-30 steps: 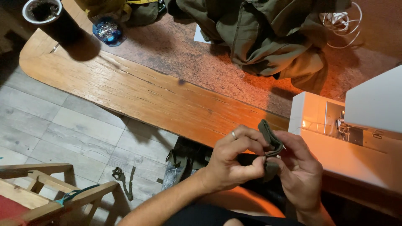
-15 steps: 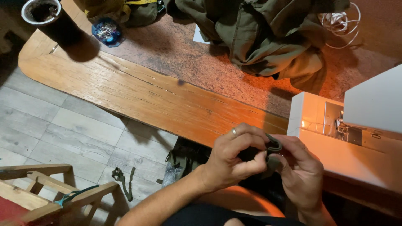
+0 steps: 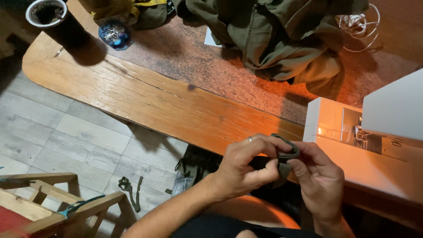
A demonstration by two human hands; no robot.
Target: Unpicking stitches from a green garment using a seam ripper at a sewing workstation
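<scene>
My left hand (image 3: 246, 165), with a ring on one finger, and my right hand (image 3: 319, 178) meet below the table's front edge. Both pinch a small piece of dark olive fabric strap (image 3: 285, 152), folded between the fingertips. A white sewing machine (image 3: 374, 141) stands just right of my hands, its lamp lit over the needle area. Further back on the table lies a heap of olive green garment (image 3: 282, 39).
A wooden table (image 3: 145, 99) with a reddish mat runs across the view. A dark cup (image 3: 48, 15) and a blue glittery object (image 3: 113, 34) sit at its far left. White cable (image 3: 359, 26) lies top right. A wooden chair (image 3: 44, 202) and fabric scraps (image 3: 132, 189) are on the tiled floor.
The strap piece stood up taller between my fingers a second ago; now it is folded lower and held tighter. Both hands stayed in place.
</scene>
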